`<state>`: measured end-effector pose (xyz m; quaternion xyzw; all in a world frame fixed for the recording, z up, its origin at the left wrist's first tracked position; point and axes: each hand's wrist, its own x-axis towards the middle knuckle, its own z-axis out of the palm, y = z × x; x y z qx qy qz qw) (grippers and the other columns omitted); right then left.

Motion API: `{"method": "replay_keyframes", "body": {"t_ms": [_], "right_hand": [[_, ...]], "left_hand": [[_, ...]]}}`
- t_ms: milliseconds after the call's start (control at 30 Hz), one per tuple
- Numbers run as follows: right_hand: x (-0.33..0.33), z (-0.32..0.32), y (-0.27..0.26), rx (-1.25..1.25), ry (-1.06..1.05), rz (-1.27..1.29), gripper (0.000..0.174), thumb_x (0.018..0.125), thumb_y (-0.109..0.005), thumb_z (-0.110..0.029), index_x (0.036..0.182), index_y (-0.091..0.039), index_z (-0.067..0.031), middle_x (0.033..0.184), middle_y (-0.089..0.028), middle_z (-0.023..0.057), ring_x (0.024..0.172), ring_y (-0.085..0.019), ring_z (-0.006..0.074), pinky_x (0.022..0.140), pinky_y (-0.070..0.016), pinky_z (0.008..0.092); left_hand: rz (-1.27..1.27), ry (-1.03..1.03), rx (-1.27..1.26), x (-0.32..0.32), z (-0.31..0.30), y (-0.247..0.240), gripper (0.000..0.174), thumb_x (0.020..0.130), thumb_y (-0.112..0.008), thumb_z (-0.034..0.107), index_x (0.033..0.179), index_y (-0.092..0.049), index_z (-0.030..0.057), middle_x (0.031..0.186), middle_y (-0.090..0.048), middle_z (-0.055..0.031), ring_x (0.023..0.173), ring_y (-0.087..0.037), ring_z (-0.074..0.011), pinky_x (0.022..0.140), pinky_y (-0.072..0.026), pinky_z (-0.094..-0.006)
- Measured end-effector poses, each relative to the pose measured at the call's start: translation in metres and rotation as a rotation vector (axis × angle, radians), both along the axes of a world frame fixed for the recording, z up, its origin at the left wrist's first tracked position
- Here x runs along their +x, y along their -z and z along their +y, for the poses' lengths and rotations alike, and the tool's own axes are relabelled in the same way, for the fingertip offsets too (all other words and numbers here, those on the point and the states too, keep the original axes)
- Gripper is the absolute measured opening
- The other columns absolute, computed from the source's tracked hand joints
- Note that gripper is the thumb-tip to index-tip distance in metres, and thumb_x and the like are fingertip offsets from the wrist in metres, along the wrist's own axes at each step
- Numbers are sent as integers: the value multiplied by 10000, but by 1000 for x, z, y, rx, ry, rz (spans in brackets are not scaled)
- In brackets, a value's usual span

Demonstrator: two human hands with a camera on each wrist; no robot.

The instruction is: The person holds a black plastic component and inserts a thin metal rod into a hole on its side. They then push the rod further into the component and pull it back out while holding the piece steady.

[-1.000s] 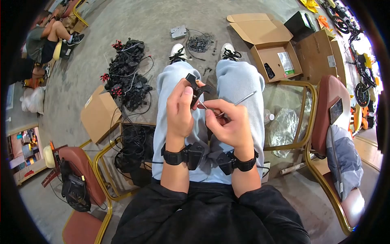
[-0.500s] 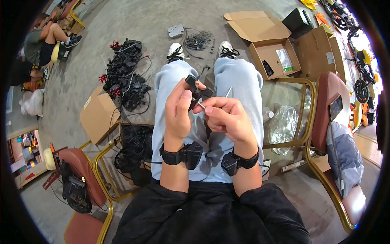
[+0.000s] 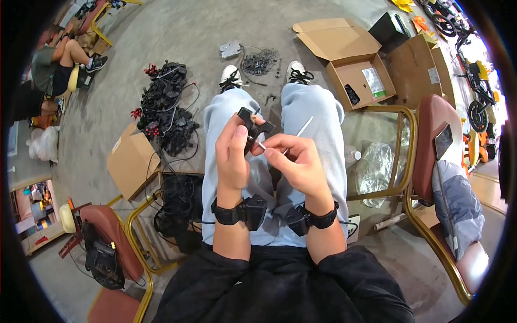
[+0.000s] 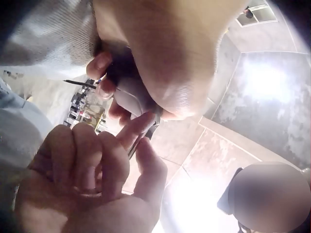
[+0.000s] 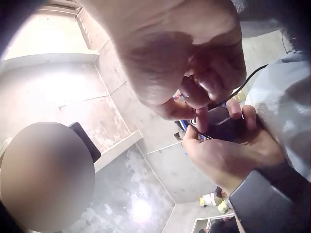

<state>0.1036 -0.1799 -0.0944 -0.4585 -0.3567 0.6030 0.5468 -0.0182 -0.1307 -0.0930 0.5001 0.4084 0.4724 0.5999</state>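
My left hand (image 3: 231, 161) holds a black bracket-like part (image 3: 246, 116), its fingers curled behind it and its thumb on the near side. With my right hand (image 3: 299, 167) I pinch a silver L-shaped hex key (image 3: 305, 126) between thumb and forefinger. The key's short end points left, right at the black part; its long arm slants up and away, and the bend is hidden by my fingers. In the left wrist view a right fingertip lies close against the black part (image 4: 132, 94). The right wrist view shows both hands meeting around it.
A heap of black parts and cables (image 3: 167, 107) lies on the floor at left, near an open cardboard box (image 3: 132, 161). Another open box (image 3: 350, 75) stands ahead right. Chairs flank me, one with a red backrest (image 3: 433, 145). Small black pieces (image 3: 259, 62) lie beyond my shoes.
The key's long arm swung from pointing right to steeper upward, then leaned slightly right again as my right fingers shifted along it. The left hand keeps its grip on the black part.
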Motion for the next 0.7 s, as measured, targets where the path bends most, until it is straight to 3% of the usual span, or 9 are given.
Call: {"method": "replay_keyframes", "body": {"t_ms": [133, 200, 233, 333, 400, 433, 567, 633, 700], "right_hand": [[3, 1, -5, -91, -41, 127, 123, 818, -558, -62, 857, -636, 25, 685, -579, -34, 525, -344, -16, 458, -268, 160], [11, 1, -4, -182, -184, 417, 124, 827, -549, -59, 852, -633, 28, 701, -588, -31, 509, -337, -10, 449, -259, 164], [10, 2, -6, -175, -186, 417, 124, 827, -549, -59, 852, -633, 28, 701, -588, -31, 509, -337, -10, 449, -259, 164], [3, 0, -8, -132, -100, 286, 117, 808, -565, -63, 867, -629, 16, 616, -557, -34, 472, -350, 12, 433, -281, 185], [-7, -1, -4, 166, 166, -428, 128, 762, -596, -60, 875, -626, -8, 527, -502, -5, 430, -375, 50, 419, -318, 216], [-9, -1, -6, 166, 189, -545, 154, 716, -621, -55, 867, -627, -29, 494, -455, 32, 420, -410, 74, 415, -340, 234], [-14, -2, -8, 234, 244, -573, 143, 721, -619, -52, 860, -632, -25, 508, -472, 25, 421, -398, 58, 415, -323, 217], [-10, -3, -7, 70, 135, -350, 118, 763, -596, -55, 866, -636, -16, 540, -488, -28, 462, -375, 18, 431, -303, 193], [-8, -3, -5, 60, 110, -248, 109, 783, -572, -40, 860, -635, 3, 589, -539, -26, 500, -411, 16, 457, -320, 182]], "left_hand": [[-11, 23, -1, -2, 0, -1, 312, 877, -365, 232, 922, -563, -4, 838, -550, -14, 613, -432, -53, 536, -336, -193], [59, 33, 43, -4, 0, 0, 319, 867, -371, 239, 907, -565, -10, 830, -549, -22, 653, -448, -73, 571, -349, -209], [78, 49, 89, -4, 1, 1, 328, 862, -373, 248, 895, -565, -16, 840, -542, -32, 704, -463, -96, 619, -361, -222], [82, 53, 88, -3, 2, 1, 328, 866, -372, 245, 898, -560, -22, 856, -534, -40, 732, -467, -114, 658, -367, -230], [40, 23, -11, 0, 0, -5, 284, 883, -372, 205, 929, -558, -4, 859, -533, -18, 695, -464, -75, 580, -366, -192], [35, 5, -21, 0, 0, -5, 280, 887, -368, 199, 936, -560, 1, 848, -535, -9, 663, -451, -59, 555, -356, -187], [-2, -36, -61, 0, -1, -1, 272, 891, -360, 188, 925, -559, 6, 807, -518, 4, 608, -419, -39, 531, -340, -185], [24, -37, -63, 0, -2, -3, 280, 882, -365, 201, 896, -554, -5, 798, -496, -10, 615, -419, -52, 538, -344, -194], [15, -30, -23, 0, -1, 1, 288, 876, -369, 210, 890, -555, -10, 797, -496, -17, 612, -421, -59, 536, -344, -198]]}}
